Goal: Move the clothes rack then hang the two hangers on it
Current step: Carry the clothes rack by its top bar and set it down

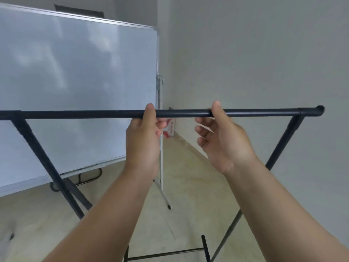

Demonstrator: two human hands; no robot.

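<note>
The black clothes rack stands right in front of me, its top bar (pixel 85 114) running level across the view on slanted legs (pixel 283 140). My left hand (pixel 145 140) is at the bar's middle, thumb laid over the near side and fingers curled close beneath it. My right hand (pixel 224 142) is a little further right, thumb against the bar, with its fingers spread apart below the bar and not wrapped around it. No hangers are in view.
A large whiteboard (pixel 75 82) on a wheeled stand fills the left, just behind the rack. A plain wall (pixel 264 63) runs along the right. A red and white box (pixel 170 129) lies on the tan floor by the corner. The rack's lower crossbar (pixel 166 253) is near my feet.
</note>
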